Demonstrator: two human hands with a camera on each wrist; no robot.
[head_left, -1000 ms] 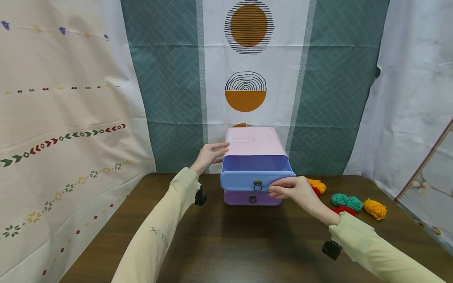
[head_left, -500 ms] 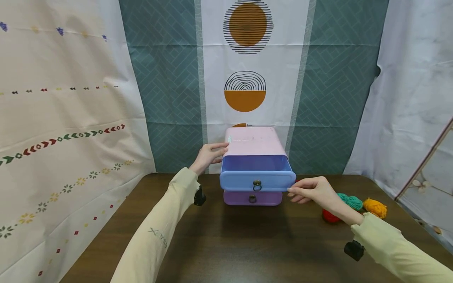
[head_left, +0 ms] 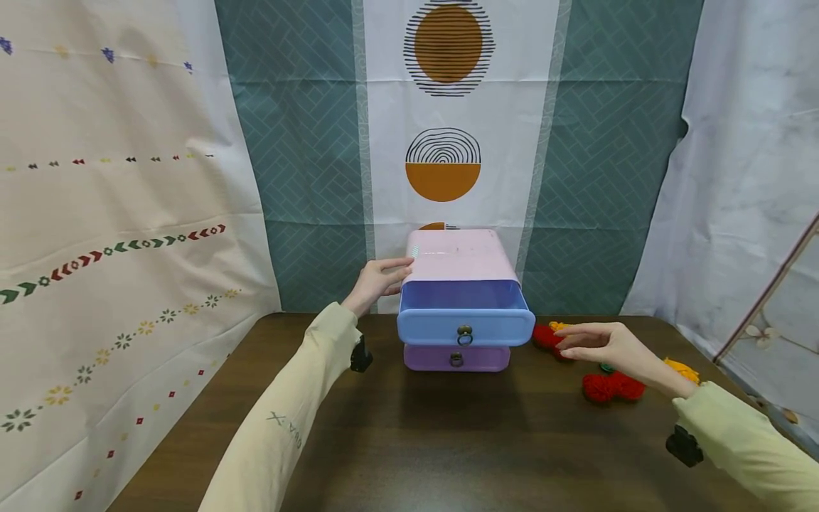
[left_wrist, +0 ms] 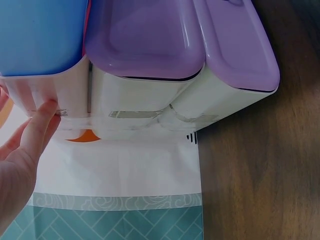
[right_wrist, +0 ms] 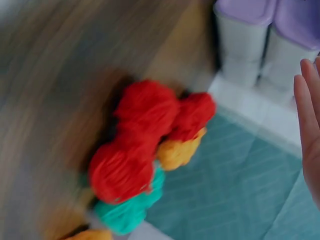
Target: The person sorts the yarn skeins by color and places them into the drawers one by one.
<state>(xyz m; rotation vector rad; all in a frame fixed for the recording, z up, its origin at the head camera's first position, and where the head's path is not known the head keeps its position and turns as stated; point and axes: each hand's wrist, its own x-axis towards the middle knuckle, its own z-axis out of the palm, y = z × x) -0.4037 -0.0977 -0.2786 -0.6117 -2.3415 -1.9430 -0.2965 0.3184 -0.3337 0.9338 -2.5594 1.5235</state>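
A drawer cabinet with a pink top (head_left: 461, 256) stands at the table's back. Its blue drawer (head_left: 431, 328) is pulled out, its front bearing a ring handle (head_left: 465, 338), above a purple drawer (head_left: 425, 358) pushed in. In the left wrist view a second purple drawer (left_wrist: 237, 40) shows below the first. My left hand (head_left: 373, 286) rests with extended fingers against the cabinet's upper left side. My right hand (head_left: 611, 347), holding nothing, hovers right of the blue drawer, fingers extended. Near it lie red yarn skeins (head_left: 613, 387), partly hidden orange yarn (head_left: 682, 370) and teal yarn (right_wrist: 122, 215).
Another red skein (head_left: 544, 337) lies just right of the cabinet, with orange yarn (right_wrist: 177, 150) beside it. A dark wooden table (head_left: 409, 441) extends in front. Patterned cloths (head_left: 301, 178) hang behind and at the sides.
My right hand has let go of the blue drawer's front and moved right, over the yarn. The drawer stays pulled out. My left hand has kept its place on the cabinet.
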